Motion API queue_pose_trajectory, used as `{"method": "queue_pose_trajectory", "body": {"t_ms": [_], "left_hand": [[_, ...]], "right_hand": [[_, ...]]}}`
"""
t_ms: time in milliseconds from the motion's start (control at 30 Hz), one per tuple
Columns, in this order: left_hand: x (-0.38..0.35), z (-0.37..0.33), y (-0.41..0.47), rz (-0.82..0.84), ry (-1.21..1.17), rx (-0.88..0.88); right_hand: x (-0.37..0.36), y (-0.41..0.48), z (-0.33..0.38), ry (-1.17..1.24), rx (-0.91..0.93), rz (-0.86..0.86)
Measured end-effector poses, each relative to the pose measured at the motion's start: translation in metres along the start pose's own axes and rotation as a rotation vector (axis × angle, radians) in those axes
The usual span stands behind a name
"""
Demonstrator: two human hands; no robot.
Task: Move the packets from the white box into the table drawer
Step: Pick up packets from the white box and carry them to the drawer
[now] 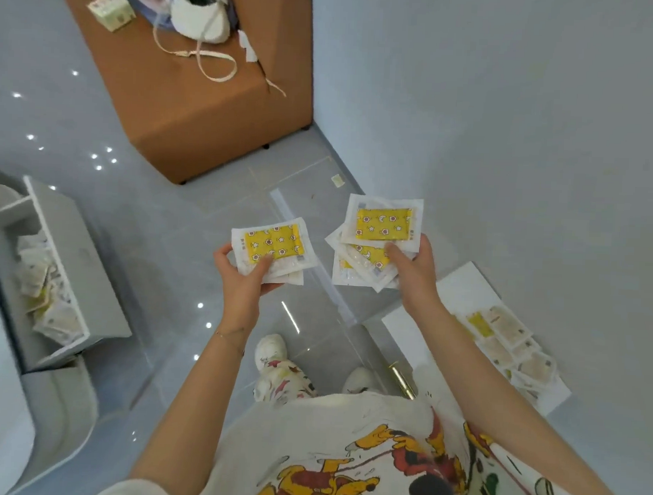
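A: Why's the person splitting the flat yellow-starred plastic packets [271, 245]?

B: Carrying more per trip, I'm guessing. Left hand [242, 277] is pinching a few, right hand [413, 272] is gripping a fanned bunch [383, 223], standing midway between the shallow white box [460, 289] and the open grey table drawer [91, 276].

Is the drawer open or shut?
Open. The drawer is pulled out, and a heap of packets shows inside it.
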State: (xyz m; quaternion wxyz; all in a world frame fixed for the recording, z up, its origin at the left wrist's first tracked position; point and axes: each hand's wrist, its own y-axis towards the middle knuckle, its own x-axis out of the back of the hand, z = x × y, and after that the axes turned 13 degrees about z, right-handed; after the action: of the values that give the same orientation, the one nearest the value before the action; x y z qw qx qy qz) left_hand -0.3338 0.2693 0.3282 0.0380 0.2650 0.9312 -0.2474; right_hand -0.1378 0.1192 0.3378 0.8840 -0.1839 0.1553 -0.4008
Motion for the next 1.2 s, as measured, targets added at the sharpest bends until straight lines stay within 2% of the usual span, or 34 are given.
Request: {"method": "queue_pose_trajectory", "body": {"t_ms": [533, 933, 1200], "left_hand": [[0.249, -0.086, 0.020, -0.345, -0.172, -0.107], [0.339, -0.115, 0.060, -0.602, -0.363, -0.168], [0.379, -0.133, 0.101, -0.859, -0.497, -0.183]], "right_hand": [[-0.304, 0.055, 0.005, -0.084, -0.074, 0.338], [-0.455, 0.115, 0.002, -0.290, -0.124, 0.599], [-0.540, 0.181, 0.007, -0.482, -0.172, 0.828]]}}
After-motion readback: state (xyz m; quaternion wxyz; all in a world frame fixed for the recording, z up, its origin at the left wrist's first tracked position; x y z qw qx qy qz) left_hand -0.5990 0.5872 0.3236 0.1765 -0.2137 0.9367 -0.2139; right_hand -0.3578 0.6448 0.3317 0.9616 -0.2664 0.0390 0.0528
